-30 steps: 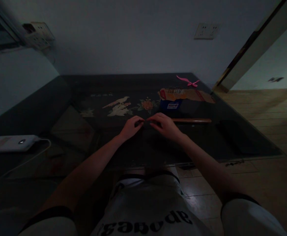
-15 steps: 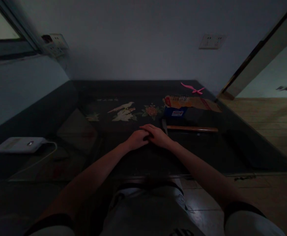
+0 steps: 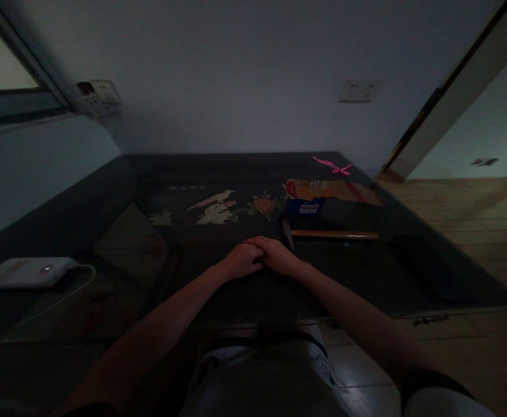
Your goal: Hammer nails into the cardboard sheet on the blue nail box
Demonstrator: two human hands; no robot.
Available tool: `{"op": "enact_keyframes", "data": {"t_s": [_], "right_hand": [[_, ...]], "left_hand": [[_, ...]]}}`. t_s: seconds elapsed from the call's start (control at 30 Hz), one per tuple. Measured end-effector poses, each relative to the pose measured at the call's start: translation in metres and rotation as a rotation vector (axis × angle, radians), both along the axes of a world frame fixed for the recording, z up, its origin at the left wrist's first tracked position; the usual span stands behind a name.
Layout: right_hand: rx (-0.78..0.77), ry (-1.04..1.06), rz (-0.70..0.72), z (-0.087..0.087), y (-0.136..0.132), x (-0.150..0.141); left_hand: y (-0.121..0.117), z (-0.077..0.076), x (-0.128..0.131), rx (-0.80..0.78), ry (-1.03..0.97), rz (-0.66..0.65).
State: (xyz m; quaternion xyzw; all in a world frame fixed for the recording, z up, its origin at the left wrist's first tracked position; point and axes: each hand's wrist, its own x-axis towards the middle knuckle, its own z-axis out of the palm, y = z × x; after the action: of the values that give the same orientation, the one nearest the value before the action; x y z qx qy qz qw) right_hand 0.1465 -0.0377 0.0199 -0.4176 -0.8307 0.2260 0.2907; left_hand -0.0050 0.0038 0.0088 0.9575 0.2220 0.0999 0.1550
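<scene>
My left hand (image 3: 241, 260) and my right hand (image 3: 280, 256) rest together on the dark tabletop near its front edge. The right hand's fingers lie stretched over the left hand, whose fingers are mostly hidden beneath. No object shows in either hand. Just beyond the right hand lies a hammer (image 3: 335, 234), its metal head beside my knuckles and its wooden handle pointing right. Behind it sits a blue box (image 3: 308, 207) with a torn brown cardboard flap (image 3: 353, 191); several thin dark pieces lie on top, too dim to name.
A pink ribbon-like strip (image 3: 335, 168) lies at the back right. At the left is a white power bank (image 3: 26, 272) with a cable. A flat black object (image 3: 431, 269) lies on the right. Wall sockets (image 3: 360, 91) sit above the glossy, flower-and-bird-patterned table (image 3: 219, 168).
The camera view has tilted up slightly and shifted right, so everything sits lower and a little to the left in the picture. The hands remain folded together in the same place on the table.
</scene>
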Motion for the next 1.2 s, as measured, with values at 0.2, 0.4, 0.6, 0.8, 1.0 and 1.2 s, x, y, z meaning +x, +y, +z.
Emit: {"op": "enact_keyframes", "data": {"t_s": [0.2, 0.4, 0.6, 0.8, 1.0, 1.2], "right_hand": [[-0.010, 0.009, -0.001, -0.0021, 0.0007, 0.0002], [-0.009, 0.014, -0.012, -0.0028, 0.0014, -0.0004], [-0.006, 0.027, -0.011, -0.0034, 0.0016, -0.0008], [-0.012, 0.031, -0.008, -0.0010, 0.0007, -0.0010], [-0.026, 0.031, -0.012, 0.0005, 0.0013, -0.0011], [-0.040, 0.015, -0.027, 0.0056, -0.0009, -0.0015]], "left_hand": [[0.0008, -0.0022, -0.0004, -0.021, -0.021, 0.003], [0.0003, -0.0015, 0.0010, -0.026, -0.014, 0.013], [0.0009, -0.0041, 0.0000, -0.025, -0.023, -0.001], [0.0006, -0.0046, -0.0004, -0.028, -0.032, 0.010], [0.0004, -0.0029, 0.0003, -0.030, -0.024, 0.010], [0.0014, -0.0039, 0.0014, -0.024, -0.024, 0.027]]}}
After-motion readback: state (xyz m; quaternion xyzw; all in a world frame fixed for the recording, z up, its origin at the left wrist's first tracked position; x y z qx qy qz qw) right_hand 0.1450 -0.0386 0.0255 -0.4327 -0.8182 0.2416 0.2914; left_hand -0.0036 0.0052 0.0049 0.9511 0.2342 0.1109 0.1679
